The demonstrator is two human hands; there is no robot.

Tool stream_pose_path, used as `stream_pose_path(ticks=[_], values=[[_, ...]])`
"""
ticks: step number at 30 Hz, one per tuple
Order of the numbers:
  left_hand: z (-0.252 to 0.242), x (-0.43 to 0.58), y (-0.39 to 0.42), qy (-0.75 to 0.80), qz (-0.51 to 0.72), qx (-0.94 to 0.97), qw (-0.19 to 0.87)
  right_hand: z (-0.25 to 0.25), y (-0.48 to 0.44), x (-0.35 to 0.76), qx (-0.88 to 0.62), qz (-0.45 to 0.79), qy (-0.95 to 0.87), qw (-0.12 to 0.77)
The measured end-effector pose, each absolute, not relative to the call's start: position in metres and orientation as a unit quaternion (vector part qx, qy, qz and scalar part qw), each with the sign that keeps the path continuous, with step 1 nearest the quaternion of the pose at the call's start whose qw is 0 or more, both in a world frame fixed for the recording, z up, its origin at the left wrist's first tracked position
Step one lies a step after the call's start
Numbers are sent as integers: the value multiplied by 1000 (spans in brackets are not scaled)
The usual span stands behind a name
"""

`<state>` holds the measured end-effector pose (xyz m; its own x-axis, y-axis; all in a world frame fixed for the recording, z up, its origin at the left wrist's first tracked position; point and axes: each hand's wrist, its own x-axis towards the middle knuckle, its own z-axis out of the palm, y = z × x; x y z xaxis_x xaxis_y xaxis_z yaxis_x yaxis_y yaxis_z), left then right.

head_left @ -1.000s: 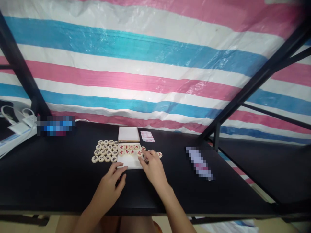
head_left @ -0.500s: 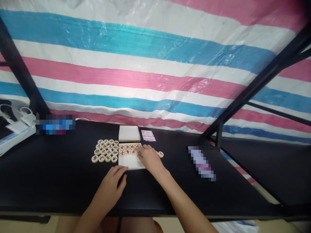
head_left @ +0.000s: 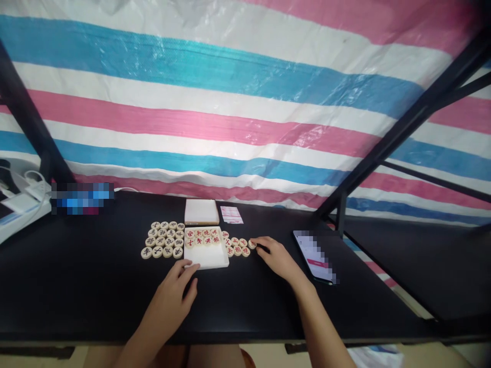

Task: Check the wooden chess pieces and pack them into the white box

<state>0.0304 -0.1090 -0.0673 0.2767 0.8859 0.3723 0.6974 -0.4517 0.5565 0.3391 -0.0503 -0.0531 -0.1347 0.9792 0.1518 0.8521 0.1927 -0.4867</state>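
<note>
A shallow white box point(head_left: 207, 258) on the black table holds two rows of red-marked Chinese chess pieces point(head_left: 199, 241) along its far side. My left hand point(head_left: 172, 291) rests by the box's near edge, fingers apart, with fingertips at its rim. Right of the box lies a loose group of red-marked pieces point(head_left: 237, 251). At that group's right end, my right hand point(head_left: 276, 258) has thumb and fingertips closed on a Chinese chess piece point(head_left: 251, 244), partly covered by the fingers. Black-marked pieces point(head_left: 161, 240) stand in rows left of the box.
The box lid point(head_left: 201, 211), inside up, lies behind the box, with a pink-and-white paper point(head_left: 231, 214) beside it. A phone point(head_left: 312, 258) is to the right. A power strip with cables point(head_left: 28, 209) sits at far left. Striped sheeting point(head_left: 215, 133) hangs behind the table.
My right hand has moved right, from over the box to the loose red-marked pieces, uncovering the pieces in the box. My left hand stays by the box's near edge.
</note>
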Motion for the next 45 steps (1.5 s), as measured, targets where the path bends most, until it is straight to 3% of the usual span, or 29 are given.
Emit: stream_pose_path(ticks=[6,9,15,20,29,45], values=[[-55,30,-115,493,316,784,207,-57,-64,333,-675,61,-696,237],[-49,30,-117,469,290,791,263,-48,-86,304,-648,54,-690,317],[-44,28,-116,468,288,776,309,-45,-132,216,-482,222,-747,400],[-45,29,-115,462,272,783,316,-62,-132,194,-460,286,-711,449],[-45,30,-114,466,316,766,311,-58,-131,199,-480,381,-659,436],[-51,29,-113,458,318,774,301,-58,-130,199,-495,317,-681,437]])
